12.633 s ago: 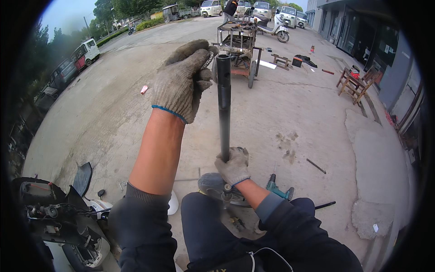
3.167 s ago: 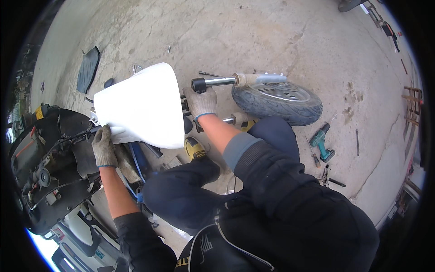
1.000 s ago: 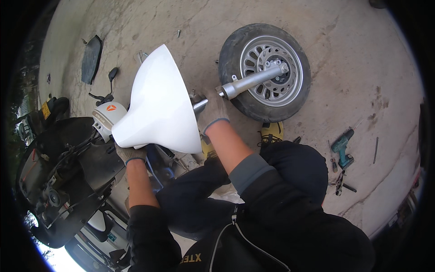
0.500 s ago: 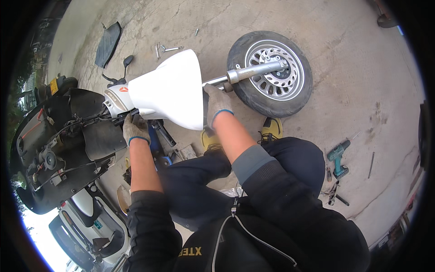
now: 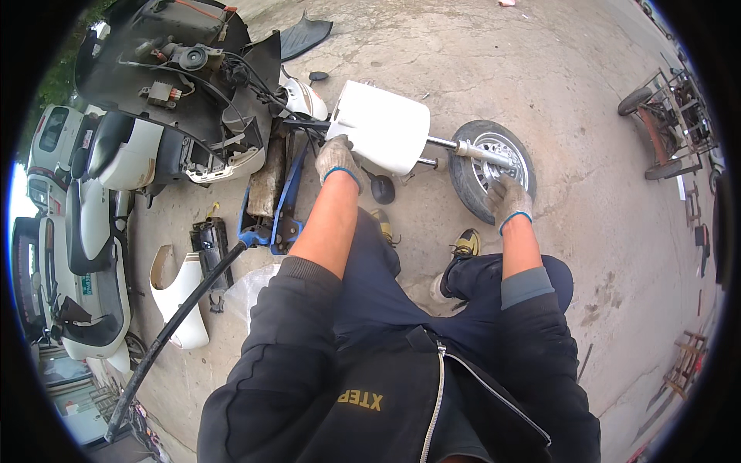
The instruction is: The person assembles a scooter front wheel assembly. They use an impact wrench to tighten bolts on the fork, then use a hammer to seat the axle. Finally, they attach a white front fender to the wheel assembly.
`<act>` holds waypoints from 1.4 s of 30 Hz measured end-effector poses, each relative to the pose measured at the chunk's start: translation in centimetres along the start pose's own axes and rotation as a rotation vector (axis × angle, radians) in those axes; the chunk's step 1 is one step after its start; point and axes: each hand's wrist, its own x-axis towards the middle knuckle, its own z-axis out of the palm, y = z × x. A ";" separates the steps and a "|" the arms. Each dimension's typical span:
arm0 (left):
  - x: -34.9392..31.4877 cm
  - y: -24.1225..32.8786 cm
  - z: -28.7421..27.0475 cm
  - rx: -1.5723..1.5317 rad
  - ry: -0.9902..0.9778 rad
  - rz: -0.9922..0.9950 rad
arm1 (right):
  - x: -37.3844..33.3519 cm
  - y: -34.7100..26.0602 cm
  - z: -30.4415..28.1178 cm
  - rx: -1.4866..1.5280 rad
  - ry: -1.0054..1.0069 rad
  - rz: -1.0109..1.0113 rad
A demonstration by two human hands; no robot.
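Note:
A scooter's front end lies on its side before me, the white front fender [image 5: 380,127] sitting between the steering head and the front wheel [image 5: 488,166]. My left hand [image 5: 337,160], in a pale work glove, is closed at the fender's near left corner; its fingertips are partly hidden. My right hand [image 5: 508,202], gloved alike, grips the near right side of the wheel with bent fingers, close to the lower end of the silver fork leg [image 5: 482,153]. A round black mirror [image 5: 382,189] hangs just below the fender.
The scooter's dark, stripped body [image 5: 185,58] fills the upper left. A blue stand [image 5: 284,216] with a long black lever [image 5: 174,332] props it. A white body panel [image 5: 185,297] lies on the concrete. Parked white scooters [image 5: 85,262] line the left; a rusty cart [image 5: 668,123] stands far right.
My right hand has gone from the fork behind the fender to the wheel. My left hand has shifted from the handlebar area to the fender's corner. The view has swung left.

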 end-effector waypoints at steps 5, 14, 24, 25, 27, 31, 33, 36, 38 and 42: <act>-3.7 -1.9 -0.1 0.213 -0.220 -0.114 | -4.9 -4.9 -8.1 0.008 0.244 -0.119; -7.8 -7.3 0.7 0.582 -0.420 -0.088 | -8.8 -7.8 -12.0 0.010 0.274 -0.301; -4.1 -18.1 5.7 0.551 -0.259 -0.543 | 4.6 -3.5 -11.2 -0.198 0.374 -0.112; -3.6 -19.0 7.2 0.611 -0.335 -0.423 | 6.8 -3.0 -11.0 -0.173 0.361 -0.080; -1.9 -20.3 10.2 0.608 -0.229 -0.375 | 11.6 -2.4 -10.8 -0.206 0.396 -0.095; 0.8 -23.2 14.2 0.116 0.055 -0.326 | 21.6 -1.9 -10.7 -0.404 0.367 -0.135; 2.0 -24.0 15.6 -0.026 0.094 -0.297 | 25.8 -2.3 -10.3 -0.610 0.346 -0.117; 2.3 -24.0 16.7 -0.232 0.111 -0.338 | 29.7 -2.6 -8.9 -0.707 0.331 0.025; 2.3 -23.6 17.6 -0.346 0.125 -0.379 | 31.1 -3.4 -8.5 -1.199 0.473 -0.021; 3.1 -22.9 19.6 -0.498 0.092 -0.366 | 34.6 -3.3 -7.5 -1.474 0.621 -0.295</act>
